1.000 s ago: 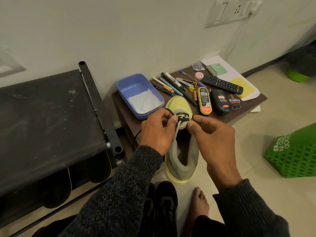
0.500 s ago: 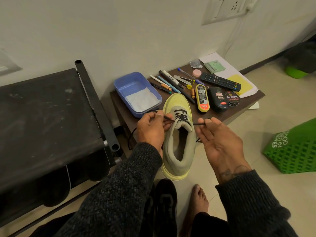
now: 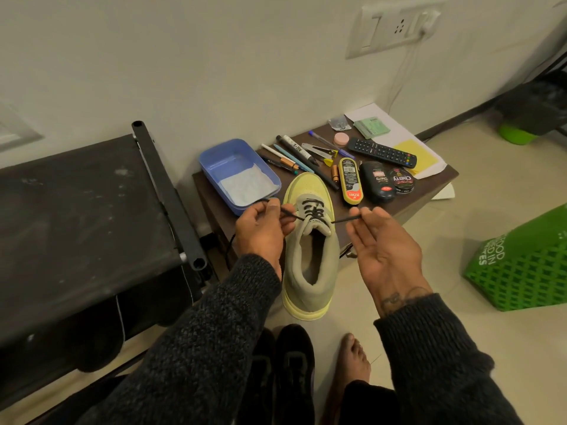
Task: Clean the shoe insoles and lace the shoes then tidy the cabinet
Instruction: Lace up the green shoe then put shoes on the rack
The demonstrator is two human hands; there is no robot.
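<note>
A pale yellow-green shoe (image 3: 310, 256) leans with its toe on the small brown table (image 3: 435, 191) and its heel toward me. A black lace (image 3: 313, 211) is threaded through its upper eyelets. My left hand (image 3: 260, 231) pinches the lace's left end, which trails down past the wrist. My right hand (image 3: 383, 243) is palm up and pinches the lace's right end between thumb and forefinger. Both ends run out sideways from the shoe.
A blue tub (image 3: 236, 176) with white cloth, pens, a remote (image 3: 382, 152), polish bottles (image 3: 351, 180) and papers lie on the table. A black shoe rack (image 3: 86, 216) stands left. A green basket (image 3: 521, 265) is at right. Black shoes (image 3: 285, 375) and a bare foot (image 3: 356, 360) are below.
My hands moved apart from the shoe's tongue, drawing the two lace ends out to either side. The right hand turned palm up.
</note>
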